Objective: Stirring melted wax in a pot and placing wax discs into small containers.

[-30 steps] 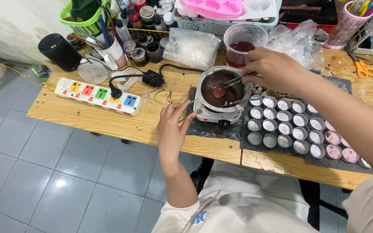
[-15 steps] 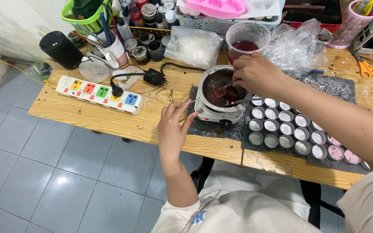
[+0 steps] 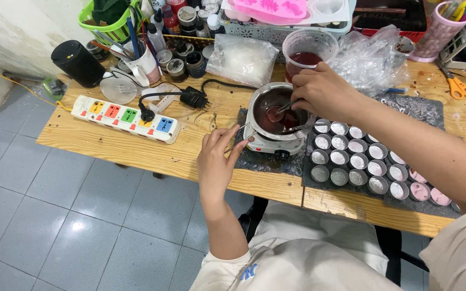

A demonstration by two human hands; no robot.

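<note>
The right hand [image 3: 322,91] has drawn nearer the small round metal melting pot [image 3: 276,116], fingers pinching a metal spoon [image 3: 277,111] mid-stir; the left hand [image 3: 215,161], just left of the pot, pinches its thin wire handle [image 3: 239,139]

Glossy dark liquid in a shiny metal pot [image 3: 254,105], matt rough-grained wooden table [image 3: 136,148], metal spoon [image 3: 276,112].

A small round metal melting pot [image 3: 276,116] sat on its white heater base, just left of the rows of little metal cups [image 3: 358,160], holding dark reddish-brown liquid. A metal spoon [image 3: 276,112] lay tilted inside, bowl submerged.
</note>
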